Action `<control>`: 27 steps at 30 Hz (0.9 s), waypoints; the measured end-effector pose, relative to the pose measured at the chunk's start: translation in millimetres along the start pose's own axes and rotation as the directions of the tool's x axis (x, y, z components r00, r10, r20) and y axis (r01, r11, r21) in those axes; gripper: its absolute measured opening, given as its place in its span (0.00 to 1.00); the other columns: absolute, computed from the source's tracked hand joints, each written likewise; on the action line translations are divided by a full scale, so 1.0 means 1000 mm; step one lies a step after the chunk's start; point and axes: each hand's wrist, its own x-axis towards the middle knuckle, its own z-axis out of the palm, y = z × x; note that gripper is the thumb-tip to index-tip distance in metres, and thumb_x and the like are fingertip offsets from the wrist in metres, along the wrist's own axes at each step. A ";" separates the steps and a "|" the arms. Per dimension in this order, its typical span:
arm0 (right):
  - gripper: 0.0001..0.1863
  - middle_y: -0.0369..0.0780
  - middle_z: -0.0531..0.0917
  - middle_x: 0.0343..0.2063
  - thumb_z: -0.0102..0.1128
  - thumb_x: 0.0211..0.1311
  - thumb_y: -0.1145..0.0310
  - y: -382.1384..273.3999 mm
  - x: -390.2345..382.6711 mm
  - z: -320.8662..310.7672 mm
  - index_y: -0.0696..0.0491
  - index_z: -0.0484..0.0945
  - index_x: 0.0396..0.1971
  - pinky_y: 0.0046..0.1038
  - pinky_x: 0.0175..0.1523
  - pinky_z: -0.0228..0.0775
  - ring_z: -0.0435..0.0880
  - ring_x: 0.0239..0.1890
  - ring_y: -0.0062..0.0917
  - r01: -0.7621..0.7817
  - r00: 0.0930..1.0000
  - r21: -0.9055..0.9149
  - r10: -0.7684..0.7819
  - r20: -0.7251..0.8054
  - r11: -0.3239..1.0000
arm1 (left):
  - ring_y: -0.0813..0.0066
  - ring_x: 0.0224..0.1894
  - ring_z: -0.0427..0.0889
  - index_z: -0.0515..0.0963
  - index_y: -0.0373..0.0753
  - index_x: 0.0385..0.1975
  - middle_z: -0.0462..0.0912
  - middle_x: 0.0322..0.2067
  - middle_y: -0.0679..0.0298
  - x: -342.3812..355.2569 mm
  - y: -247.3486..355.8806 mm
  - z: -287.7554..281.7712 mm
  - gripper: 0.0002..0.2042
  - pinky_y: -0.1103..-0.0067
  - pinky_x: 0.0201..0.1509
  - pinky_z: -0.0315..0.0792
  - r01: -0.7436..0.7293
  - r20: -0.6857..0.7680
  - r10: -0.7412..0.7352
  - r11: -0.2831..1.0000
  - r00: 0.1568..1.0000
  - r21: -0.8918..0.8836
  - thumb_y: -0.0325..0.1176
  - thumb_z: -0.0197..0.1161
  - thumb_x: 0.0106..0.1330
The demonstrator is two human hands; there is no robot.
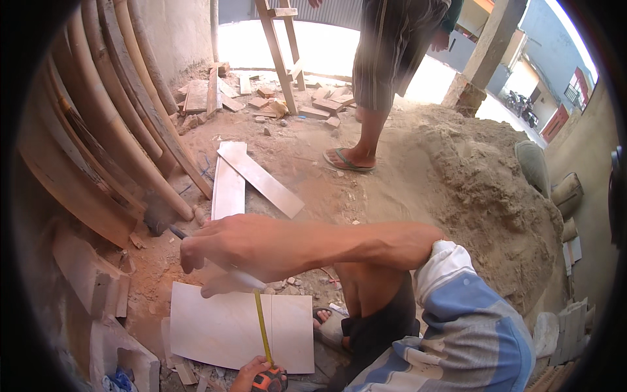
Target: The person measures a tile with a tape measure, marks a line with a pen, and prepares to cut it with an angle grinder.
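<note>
The tape measure (pixel 269 380) is gripped by its case in the left hand (pixel 244 376), its yellow blade (pixel 262 323) extended over the pale tile (pixel 215 326); a slim pen-like tool (pixel 248 281) is clasped in the right hand (pixel 219 245). The case is probably light and stiff, best held by its sides; the tile, likely brittle, by opposite edges. The left side is hemmed by blocks (pixel 85 268); more room is offered over the dirt floor (pixel 304 160) ahead.

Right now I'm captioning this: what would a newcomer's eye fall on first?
The bare right hand, left of centre, holds a slim pen-like tool. Below it, a yellow tape blade runs from an orange-and-black tape measure over a pale rectangular tile. A brown sand heap lies right.
</note>
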 end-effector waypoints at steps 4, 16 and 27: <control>0.23 0.49 0.90 0.41 0.78 0.63 0.61 0.029 -0.011 0.011 0.58 0.81 0.51 0.46 0.53 0.80 0.89 0.49 0.47 -0.014 0.991 -0.115 0.029 0.128 0.993 | 0.75 0.32 0.83 0.79 0.43 0.47 0.86 0.37 0.63 -0.004 -0.003 0.009 0.11 0.81 0.31 0.74 -0.023 -0.035 0.023 1.000 0.999 0.010 0.43 0.66 0.75; 0.30 0.47 0.88 0.46 0.77 0.61 0.62 0.065 -0.013 0.019 0.54 0.77 0.62 0.47 0.58 0.77 0.85 0.55 0.45 -0.207 0.798 -0.289 0.332 0.503 0.935 | 0.64 0.47 0.87 0.77 0.42 0.50 0.86 0.44 0.60 -0.008 -0.010 0.005 0.14 0.70 0.52 0.81 -0.034 -0.040 0.032 0.997 0.999 -0.063 0.41 0.67 0.72; 0.15 0.49 0.86 0.31 0.67 0.68 0.62 0.066 -0.005 0.020 0.59 0.78 0.42 0.47 0.47 0.77 0.87 0.41 0.48 -0.331 0.751 -0.257 0.418 0.511 0.908 | 0.63 0.45 0.88 0.75 0.40 0.51 0.86 0.43 0.56 -0.004 -0.004 -0.008 0.14 0.70 0.49 0.85 -0.061 -0.032 0.061 0.998 0.998 -0.021 0.38 0.67 0.71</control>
